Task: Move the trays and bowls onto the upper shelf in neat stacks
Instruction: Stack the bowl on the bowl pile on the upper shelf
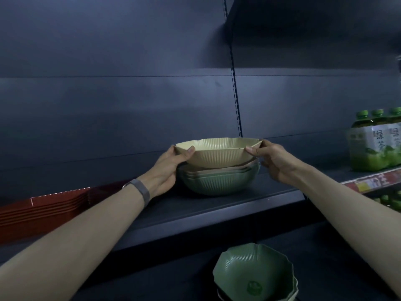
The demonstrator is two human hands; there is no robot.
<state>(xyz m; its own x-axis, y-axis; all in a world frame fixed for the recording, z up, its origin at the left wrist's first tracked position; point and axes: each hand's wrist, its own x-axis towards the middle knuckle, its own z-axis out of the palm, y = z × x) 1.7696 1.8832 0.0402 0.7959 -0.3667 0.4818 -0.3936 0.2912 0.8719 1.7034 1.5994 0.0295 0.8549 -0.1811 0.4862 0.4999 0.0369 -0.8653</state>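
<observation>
A pale yellow ribbed bowl sits on top of a stack of bowls on the upper shelf. My left hand grips its left rim, thumb on the outer wall. My right hand pinches its right rim. The stack under it holds a pinkish bowl and green ribbed bowls. A stack of red trays lies at the left end of the same shelf. On the lower shelf, below the right arm, stands a second stack of bowls with a green one on top.
Shrink-wrapped packs of green tea bottles stand on the neighbouring shelf at the right, with more bottles below. A slotted upright divides the dark back panel. Bare shelf surface lies between the trays and the bowl stack.
</observation>
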